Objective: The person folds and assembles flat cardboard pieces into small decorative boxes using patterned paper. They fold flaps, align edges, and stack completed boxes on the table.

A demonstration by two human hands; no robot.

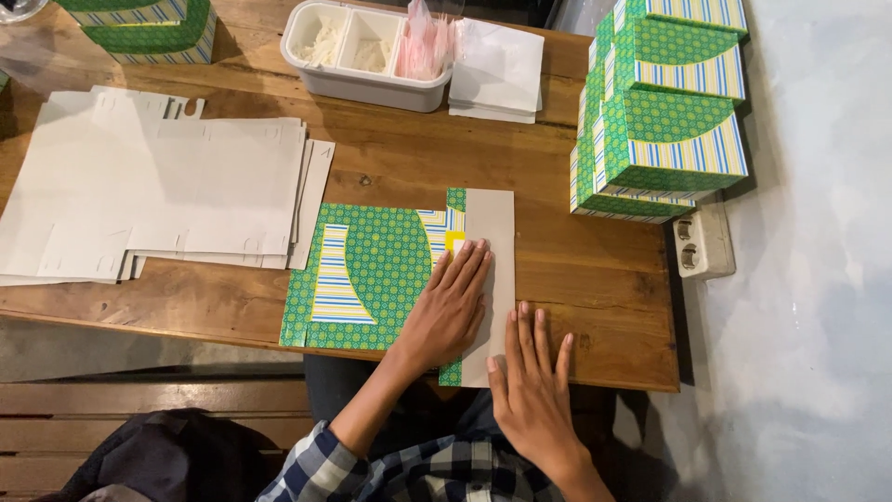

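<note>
A flat box blank, green patterned with striped panels, lies on the wooden table near its front edge. Its right flap is folded over, grey side up. My left hand lies flat, fingers together, pressing on that folded flap and the green panel. My right hand lies flat on the flap's lower right edge, fingers slightly spread. Neither hand grips anything.
A pile of grey unfolded blanks covers the left of the table. Finished green boxes are stacked at the right; more stand at the back left. A white divided tray and white paper sit at the back. A power strip lies right.
</note>
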